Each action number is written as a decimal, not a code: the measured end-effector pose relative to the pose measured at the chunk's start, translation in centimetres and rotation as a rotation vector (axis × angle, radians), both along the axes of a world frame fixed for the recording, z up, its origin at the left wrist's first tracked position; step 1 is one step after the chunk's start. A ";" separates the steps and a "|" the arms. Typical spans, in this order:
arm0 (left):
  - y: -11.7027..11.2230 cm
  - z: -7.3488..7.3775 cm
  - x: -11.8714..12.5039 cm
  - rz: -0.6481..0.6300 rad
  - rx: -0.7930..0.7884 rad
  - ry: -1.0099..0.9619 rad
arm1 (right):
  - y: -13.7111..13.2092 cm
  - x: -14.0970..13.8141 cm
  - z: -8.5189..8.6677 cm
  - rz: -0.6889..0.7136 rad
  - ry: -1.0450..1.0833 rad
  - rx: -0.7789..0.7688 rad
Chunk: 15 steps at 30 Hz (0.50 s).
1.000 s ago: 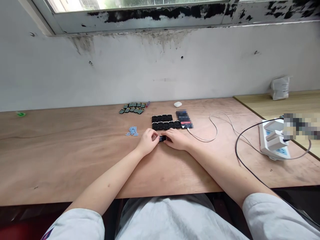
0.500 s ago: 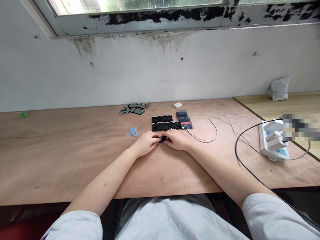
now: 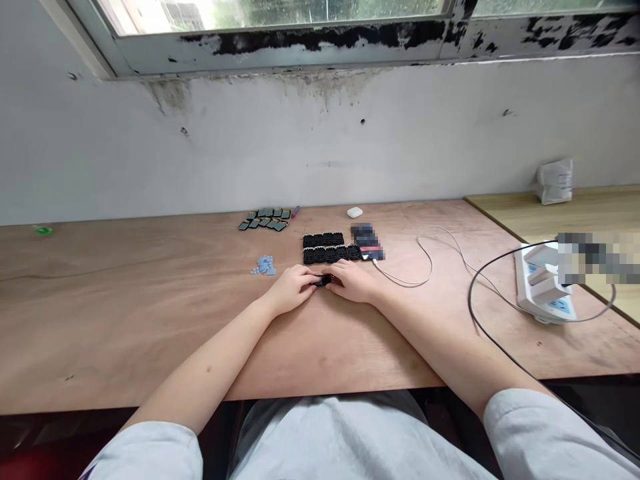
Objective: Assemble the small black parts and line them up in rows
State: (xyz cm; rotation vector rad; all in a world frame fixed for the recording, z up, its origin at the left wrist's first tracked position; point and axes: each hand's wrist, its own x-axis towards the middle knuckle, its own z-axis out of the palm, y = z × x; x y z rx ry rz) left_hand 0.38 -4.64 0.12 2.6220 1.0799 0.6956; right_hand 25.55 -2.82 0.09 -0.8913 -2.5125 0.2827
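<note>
Both hands [image 3: 290, 289] [image 3: 353, 283] pinch a small black piece [image 3: 325, 280] — left fingers [image 3: 303, 273] lying flatter than earlier.

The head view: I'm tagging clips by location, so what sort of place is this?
Probably an indoor worktable, perhaps in a small workshop: rows of black parts and a group of flat green pieces lie on the wooden tabletop, with a white power strip at the right.

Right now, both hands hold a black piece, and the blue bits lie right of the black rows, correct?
Not quite: the head view shows the blue bits left of the black rows. The left hand and right hand do hold a black piece.
</note>
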 end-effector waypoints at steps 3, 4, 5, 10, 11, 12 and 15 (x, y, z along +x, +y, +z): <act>0.0 -0.1 -0.1 -0.012 0.014 0.008 | -0.1 -0.1 0.1 -0.005 0.000 -0.007; 0.0 -0.1 0.0 -0.013 0.018 0.018 | -0.1 -0.1 0.1 -0.009 -0.001 -0.009; -0.1 -0.1 0.0 -0.015 0.025 0.027 | -0.1 -0.1 0.1 -0.010 -0.002 -0.011; -0.1 -0.2 -0.2 0.046 0.121 -0.011 | -0.5 0.2 0.0 -0.003 0.098 0.024; 0.2 -0.3 -0.4 0.109 0.151 -0.042 | -0.5 0.2 -0.1 -0.008 0.126 0.025; 0.6 -0.4 -0.6 0.194 0.178 -0.074 | -0.5 0.3 -0.1 -0.015 0.148 0.022; 2.8 -0.8 -1.2 0.480 0.226 -0.127 | -0.5 0.6 -0.1 -0.022 0.158 0.015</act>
